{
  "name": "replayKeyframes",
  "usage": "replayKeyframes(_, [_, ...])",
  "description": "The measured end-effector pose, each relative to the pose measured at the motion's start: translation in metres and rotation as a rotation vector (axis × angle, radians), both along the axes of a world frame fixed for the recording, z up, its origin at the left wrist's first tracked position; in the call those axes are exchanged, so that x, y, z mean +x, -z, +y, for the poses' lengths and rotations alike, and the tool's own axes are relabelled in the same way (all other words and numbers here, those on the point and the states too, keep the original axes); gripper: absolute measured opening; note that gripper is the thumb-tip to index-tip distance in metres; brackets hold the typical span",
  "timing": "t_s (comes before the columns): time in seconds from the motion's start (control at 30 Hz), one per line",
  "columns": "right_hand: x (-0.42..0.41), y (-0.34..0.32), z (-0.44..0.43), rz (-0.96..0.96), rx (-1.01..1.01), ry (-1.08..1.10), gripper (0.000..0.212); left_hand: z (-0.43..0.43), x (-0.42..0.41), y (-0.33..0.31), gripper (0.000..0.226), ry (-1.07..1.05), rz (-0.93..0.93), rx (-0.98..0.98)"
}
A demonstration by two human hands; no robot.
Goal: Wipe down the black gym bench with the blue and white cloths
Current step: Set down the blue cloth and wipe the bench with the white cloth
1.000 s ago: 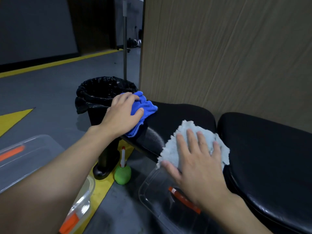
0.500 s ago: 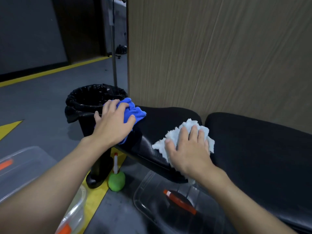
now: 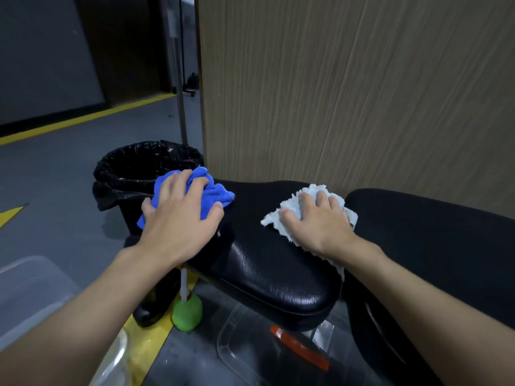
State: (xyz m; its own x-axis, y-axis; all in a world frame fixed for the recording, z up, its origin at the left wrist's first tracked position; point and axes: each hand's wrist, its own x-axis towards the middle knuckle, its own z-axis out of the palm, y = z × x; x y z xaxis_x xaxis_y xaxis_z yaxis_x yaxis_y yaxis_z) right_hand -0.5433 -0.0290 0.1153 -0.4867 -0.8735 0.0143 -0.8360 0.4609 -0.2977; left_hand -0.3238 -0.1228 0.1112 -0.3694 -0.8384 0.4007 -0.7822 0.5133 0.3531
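Wiping is being carried out on the black gym bench point(image 3: 267, 274), two cloths at once; the step in hand is judged to be the rubbing of the smaller seat pad.

Item, left end of the pad: the blue cloth point(image 3: 216, 195) is being pressed down by the left hand point(image 3: 181, 218), palm flat, fingers spread and slightly curled over the bunched fabric. Nothing is being pinched; the cloth is being held by downward pressure alone, and part of it is hanging over the pad's left edge.

Item, right end of the pad, beside the gap to the longer pad: the white cloth point(image 3: 292, 211) is being flattened by the right hand point(image 3: 317, 221), fingers laid close together on top, one corner of the cloth trailing over the near edge.

Item, beyond the left end: a black-lined bin point(image 3: 139, 168) is standing just beside the bench.

Next move, as judged: the glossy middle strip between the two hands is being left uncovered, so strokes toward the centre are called for, then a shift to the longer pad, with steady pressure being kept so that neither cloth slips off an edge.
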Motion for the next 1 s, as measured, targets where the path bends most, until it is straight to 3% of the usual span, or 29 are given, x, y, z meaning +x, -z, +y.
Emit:
replayKeyframes(0.27, [-0.038, -0.015, -0.045, -0.04, 0.109, -0.049, 0.067, 0.002, -0.007, 0.008, 0.063, -0.066, -0.033, -0.092])
replayKeyframes(0.53, [-0.042, -0.018, -0.074, 0.07, 0.191, -0.164, 0.066, 0.001, -0.01, 0.013, 0.061, -0.094, -0.083, -0.113])
replayKeyframes(1.0, [0.017, -0.02, -0.125, 0.126, 0.208, -0.538, 0.058, 0.0, -0.009, 0.014, 0.058, -0.093, -0.062, -0.134])
